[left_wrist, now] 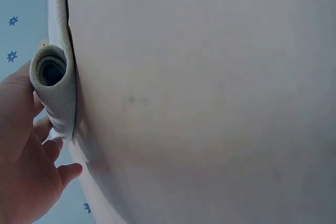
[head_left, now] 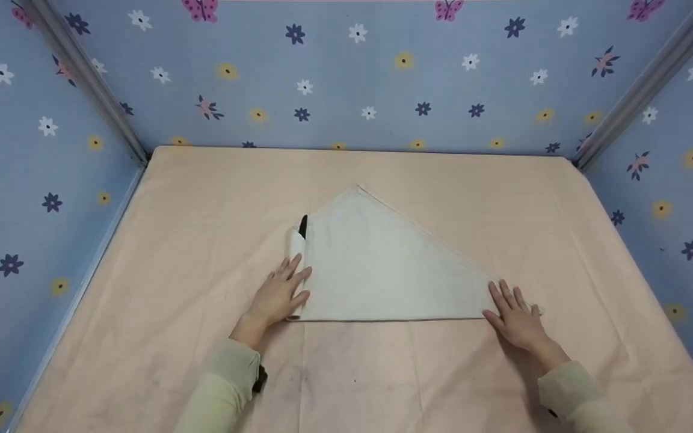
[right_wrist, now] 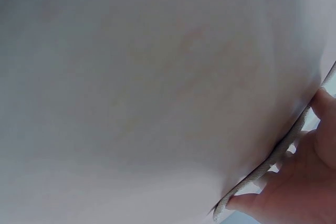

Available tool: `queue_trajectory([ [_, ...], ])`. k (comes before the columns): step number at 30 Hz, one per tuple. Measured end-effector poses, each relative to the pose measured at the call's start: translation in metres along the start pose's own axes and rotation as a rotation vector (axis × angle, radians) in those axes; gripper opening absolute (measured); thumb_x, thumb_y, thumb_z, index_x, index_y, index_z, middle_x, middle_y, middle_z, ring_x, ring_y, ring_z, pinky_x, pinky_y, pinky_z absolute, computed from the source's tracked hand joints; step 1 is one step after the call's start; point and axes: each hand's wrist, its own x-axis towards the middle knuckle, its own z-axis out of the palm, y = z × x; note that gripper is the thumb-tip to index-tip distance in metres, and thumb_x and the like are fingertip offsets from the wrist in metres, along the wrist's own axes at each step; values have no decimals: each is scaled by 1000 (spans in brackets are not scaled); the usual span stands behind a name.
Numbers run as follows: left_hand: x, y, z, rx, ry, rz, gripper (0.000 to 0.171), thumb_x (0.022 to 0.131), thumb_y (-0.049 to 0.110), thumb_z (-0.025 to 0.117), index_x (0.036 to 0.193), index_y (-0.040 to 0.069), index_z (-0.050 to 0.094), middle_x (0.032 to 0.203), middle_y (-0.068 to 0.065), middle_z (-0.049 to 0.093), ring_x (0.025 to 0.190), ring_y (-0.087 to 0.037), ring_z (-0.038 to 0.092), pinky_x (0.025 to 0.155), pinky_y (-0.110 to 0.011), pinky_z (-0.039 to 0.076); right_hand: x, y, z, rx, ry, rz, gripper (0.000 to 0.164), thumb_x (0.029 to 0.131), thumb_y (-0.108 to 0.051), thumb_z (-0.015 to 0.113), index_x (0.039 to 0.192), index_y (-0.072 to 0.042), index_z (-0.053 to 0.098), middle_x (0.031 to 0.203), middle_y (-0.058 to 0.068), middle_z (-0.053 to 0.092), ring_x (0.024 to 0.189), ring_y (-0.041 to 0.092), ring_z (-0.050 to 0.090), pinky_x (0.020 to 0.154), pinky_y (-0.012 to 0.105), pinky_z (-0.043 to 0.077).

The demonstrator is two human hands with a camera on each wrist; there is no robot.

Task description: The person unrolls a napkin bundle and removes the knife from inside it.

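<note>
A pale off-white cloth (head_left: 382, 264), folded to a peak at its far side, lies on the table with a straight near edge. Along its left side runs a narrow roll (head_left: 296, 243), and a bit of something black (head_left: 304, 227) pokes out at the top of it. My left hand (head_left: 275, 294) rests on this roll with fingers spread. The left wrist view shows the coiled end of the roll (left_wrist: 60, 100) beside the fingers. Over the cloth's right corner lies my right hand (head_left: 522, 322), fingers extended; the right wrist view shows the cloth's edge (right_wrist: 270, 161) along that hand.
A peach-coloured sheet (head_left: 358, 379) with light creases covers the table. Blue flower-patterned panels (head_left: 382, 84) enclose the back and both sides, with grey metal posts (head_left: 85, 78) at the back corners. A dark item (head_left: 260, 379) sits at the left cuff.
</note>
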Motion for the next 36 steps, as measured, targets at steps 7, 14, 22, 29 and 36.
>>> queue_trajectory([
  [7, -3, -2, -2, -48, 51, 35, 49, 90, 36, 48, 130, 7, 45, 145, -10, 22, 131, -33, 17, 98, -57, 22, 1, 2, 1, -3, 0, -12, 66, 93, -42, 37, 140, -1, 17, 144, 23, 8, 128, 46, 3, 88, 72, 3],
  [14, -3, -5, -5, -51, 45, 5, 47, 87, 33, 55, 126, 9, 49, 144, -10, 24, 130, -33, 18, 100, -53, 22, 1, 2, 1, -5, 6, -13, 65, 93, -42, 38, 140, -1, 17, 144, 23, 8, 128, 45, 4, 89, 72, 3],
  [22, -4, -7, -8, -39, -7, -48, 50, 88, 37, 52, 130, 12, 45, 145, -7, 22, 132, -30, 16, 102, -50, 21, 1, 2, 2, -5, 2, -6, 66, 93, -42, 38, 140, -1, 17, 144, 23, 8, 128, 45, 3, 89, 71, 3],
  [29, -7, -9, -11, -65, 0, -57, 51, 87, 37, 53, 131, 12, 44, 145, -8, 22, 131, -31, 16, 101, -51, 20, 2, 2, 2, -10, -7, -1, 66, 93, -43, 37, 140, -2, 17, 144, 23, 8, 128, 45, 3, 90, 71, 3],
  [36, -10, -12, -11, -73, 6, -56, 51, 87, 36, 53, 131, 12, 43, 144, -8, 23, 131, -31, 17, 100, -54, 21, 1, 2, 1, 7, -4, -7, 66, 93, -43, 37, 141, -2, 17, 144, 23, 7, 128, 45, 3, 90, 71, 3],
])
